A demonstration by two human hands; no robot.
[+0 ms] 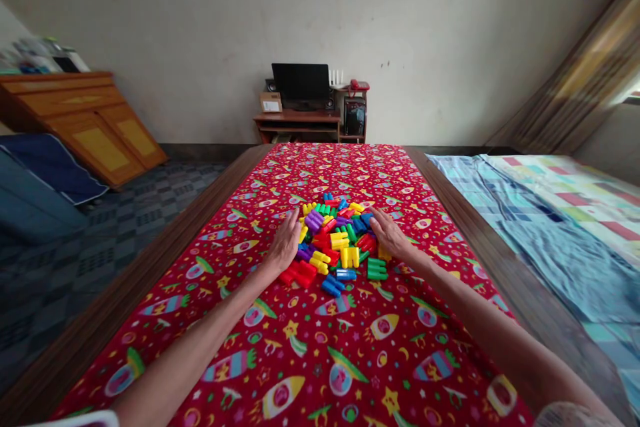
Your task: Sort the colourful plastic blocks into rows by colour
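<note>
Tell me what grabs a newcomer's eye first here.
A bright pile of blocks sits mid-table on a red rocket-print cloth. The left hand and right hand cup the pile from either side. Behind, a dark monitor stands against the far wall.

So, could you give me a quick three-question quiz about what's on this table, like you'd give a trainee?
1. True or false: the left hand and the right hand rest on opposite sides of the pile of plastic blocks.
2. What covers the table? A) a plain white sheet B) a red cloth printed with rockets C) newspaper
3. Fill in: the dark screen by the far wall stands on a small wooden ____.

Key:
1. True.
2. B, the red cloth.
3. Desk, under the screen.
</note>
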